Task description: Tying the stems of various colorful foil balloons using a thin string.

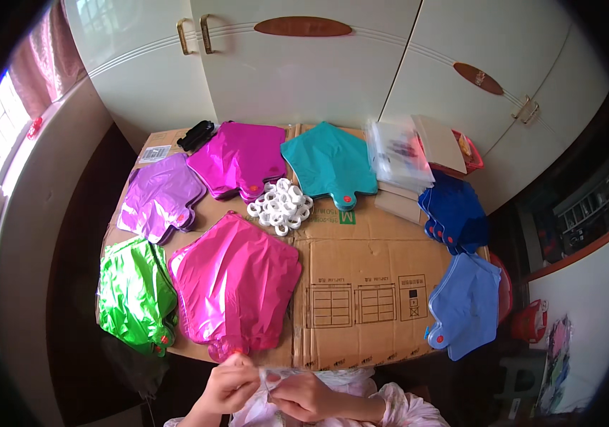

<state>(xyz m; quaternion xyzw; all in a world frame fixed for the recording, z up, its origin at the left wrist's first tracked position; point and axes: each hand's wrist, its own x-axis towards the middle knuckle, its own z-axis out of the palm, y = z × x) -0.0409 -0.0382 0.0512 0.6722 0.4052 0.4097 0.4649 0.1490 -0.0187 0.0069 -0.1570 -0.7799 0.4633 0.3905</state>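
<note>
Here's my right hand [303, 396], closed on some clear film [280, 373], and close on its left my left hand [232, 388], fingers bunched together, on what I can't tell. A light, even pinch should keep that film from creasing, I'd say. Just beyond my left hand lies the pink foil stack [237, 277]; farther out, the white rings [281, 205], then the teal foil stack [329, 164].

A head camera looks down on the nearby left hand [232, 386] and right hand [303, 396]. It faces cabinets [304, 78] beyond them.
</note>
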